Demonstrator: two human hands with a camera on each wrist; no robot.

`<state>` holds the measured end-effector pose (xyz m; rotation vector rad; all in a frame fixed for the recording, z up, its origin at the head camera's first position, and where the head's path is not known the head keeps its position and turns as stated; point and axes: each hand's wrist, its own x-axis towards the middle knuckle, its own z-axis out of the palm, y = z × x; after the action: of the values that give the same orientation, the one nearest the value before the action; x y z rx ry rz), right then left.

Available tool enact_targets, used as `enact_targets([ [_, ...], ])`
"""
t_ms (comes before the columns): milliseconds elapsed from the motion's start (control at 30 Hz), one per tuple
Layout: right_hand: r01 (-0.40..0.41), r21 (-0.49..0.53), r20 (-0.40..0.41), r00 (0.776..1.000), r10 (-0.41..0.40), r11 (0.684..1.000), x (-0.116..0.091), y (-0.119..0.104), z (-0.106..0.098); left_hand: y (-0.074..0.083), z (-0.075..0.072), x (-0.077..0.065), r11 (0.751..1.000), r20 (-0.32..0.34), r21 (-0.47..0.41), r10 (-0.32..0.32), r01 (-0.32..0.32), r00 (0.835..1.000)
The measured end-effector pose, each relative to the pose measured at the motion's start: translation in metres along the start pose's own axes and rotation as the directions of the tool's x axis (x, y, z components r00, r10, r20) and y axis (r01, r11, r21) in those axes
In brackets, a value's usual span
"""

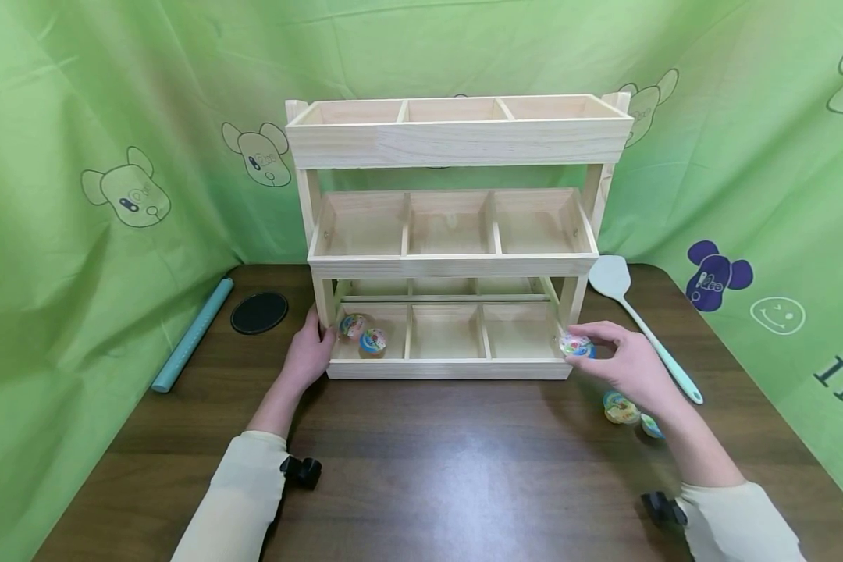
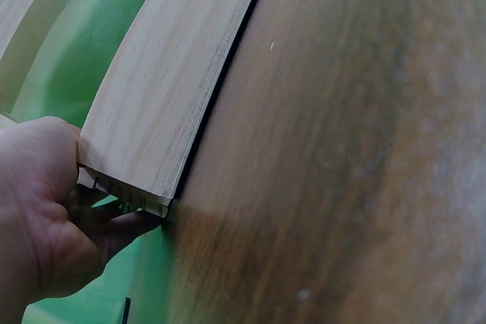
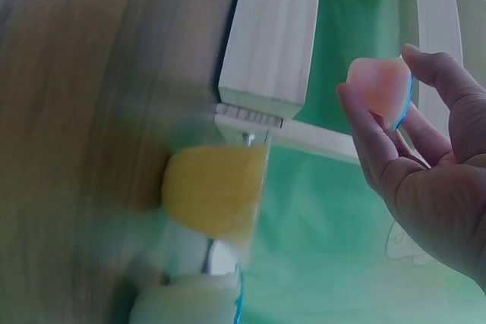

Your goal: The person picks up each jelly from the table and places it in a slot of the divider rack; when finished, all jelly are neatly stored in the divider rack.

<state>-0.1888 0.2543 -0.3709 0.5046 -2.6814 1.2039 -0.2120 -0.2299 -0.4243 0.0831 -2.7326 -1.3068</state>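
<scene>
A three-tier wooden shelf [image 1: 457, 144] stands on the table, each tier split into three compartments. My left hand [image 1: 307, 355] holds the shelf's lower left corner, its fingers along the outer side in the left wrist view. Between thumb and fingers, my right hand [image 1: 628, 363] pinches a jelly cup [image 1: 578, 345] beside the bottom tier's right end; its pink body [image 3: 377, 85] shows in the right wrist view. Two jelly cups, one in front [image 1: 373, 342] and one behind [image 1: 353, 325], sit in the bottom left compartment.
A yellow jelly cup [image 1: 620, 407] and a pale one [image 1: 651, 426] stand on the table beneath my right forearm. To the shelf's right lies a light blue spatula [image 1: 642, 324]. A black disc [image 1: 259, 312] and a blue rod [image 1: 193, 336] lie to its left. Green cloth hangs behind.
</scene>
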Motion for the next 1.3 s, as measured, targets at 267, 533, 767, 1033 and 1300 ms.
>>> enact_targets([
  [267, 0.014, 0.001, 0.030, 0.999, -0.014, 1.000, 0.008, -0.008, 0.010, 0.000, 0.000, 0.000, 1.000, -0.003, -0.001, 0.003, -0.003, 1.000],
  [533, 0.005, -0.001, 0.082, 0.997, -0.005, 1.000, 0.019, -0.017, 0.020, 0.000, 0.000, -0.001, 1.000, -0.003, 0.003, -0.003, 0.003, 1.000],
  [767, 0.026, 0.020, 0.097, 0.995, -0.028, 0.999, 0.028, -0.020, 0.029, -0.001, 0.000, 0.000, 1.000, 0.003, -0.003, -0.005, 0.005, 1.000],
  [1033, 0.027, 0.047, 0.109, 0.994, -0.032, 0.999, 0.038, -0.024, 0.038, -0.002, 0.000, 0.001, 1.000, 0.004, 0.001, 0.004, -0.004, 1.000],
  [1300, 0.057, 0.100, 0.121, 0.990, -0.069, 0.993, 0.048, -0.028, 0.050, -0.002, -0.001, 0.001, 1.000, 0.005, 0.002, 0.001, -0.001, 1.000],
])
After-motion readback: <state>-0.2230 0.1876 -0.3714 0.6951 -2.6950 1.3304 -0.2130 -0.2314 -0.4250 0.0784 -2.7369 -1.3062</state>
